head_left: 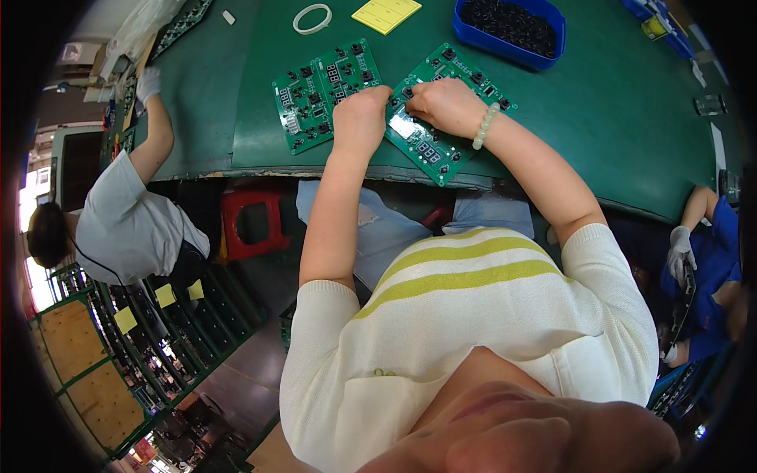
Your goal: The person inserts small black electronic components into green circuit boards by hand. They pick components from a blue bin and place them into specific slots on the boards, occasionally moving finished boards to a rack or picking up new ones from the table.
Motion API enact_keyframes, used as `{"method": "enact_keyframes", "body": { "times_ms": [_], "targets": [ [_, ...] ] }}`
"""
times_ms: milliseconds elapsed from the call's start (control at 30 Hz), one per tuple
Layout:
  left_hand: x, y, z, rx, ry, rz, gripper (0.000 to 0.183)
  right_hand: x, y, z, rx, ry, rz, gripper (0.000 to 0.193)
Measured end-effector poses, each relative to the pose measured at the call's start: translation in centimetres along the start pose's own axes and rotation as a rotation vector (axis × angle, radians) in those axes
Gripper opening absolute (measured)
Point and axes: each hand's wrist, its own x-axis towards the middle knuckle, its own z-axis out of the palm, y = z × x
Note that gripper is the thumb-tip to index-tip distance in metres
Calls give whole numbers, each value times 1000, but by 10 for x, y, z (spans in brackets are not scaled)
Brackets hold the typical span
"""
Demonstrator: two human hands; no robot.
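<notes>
On the green table lie two green circuit board panels with black components and digit displays. My left hand (359, 118) rests over the right side of the left circuit board (303, 98), its fingers curled closed by the gap between the boards. My right hand (448, 106) is above the right circuit board (426, 150), which lies turned at an angle. Its thumb and fingers are pinched together near that board's left edge. Whatever either hand holds is hidden by the fingers. A blue tray (465, 39) of small black parts stands beyond my right hand.
A yellow card pad (385, 13) and a white ring (312, 19) lie farther back on the table (615, 118). A co-worker in a pale shirt (134, 213) reaches in at left, near a red stool (252, 221). Another person's gloved hand (680, 251) holds a dark strip at right.
</notes>
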Motion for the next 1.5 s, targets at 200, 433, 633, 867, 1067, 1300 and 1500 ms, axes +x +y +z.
{"method": "enact_keyframes", "body": {
  "times_ms": [200,433,633,867,1067,1300,1500],
  "targets": [
    [-3,-3,-2,43,-50,6,22,10,5,-8,-63,-141,-31,14],
    [-39,-23,-4,-48,195,-22,32,-29,5,-7,84,41,102,29],
    [-41,-68,8,-8,46,15,31,-60,4,4,50,119,173,28],
    [-3,-74,6,224,371,1,26,-67,-5,7,752,487,469,22],
    [-26,41,-8,-745,387,-222,13,-77,-16,-30,1944,290,662,28],
    [-59,93,-10,-773,165,-204,18,-85,-45,-5,2059,66,759,23],
    [-72,96,2,-966,105,-354,14,-90,-64,16,1853,202,934,30]
  ]
}}
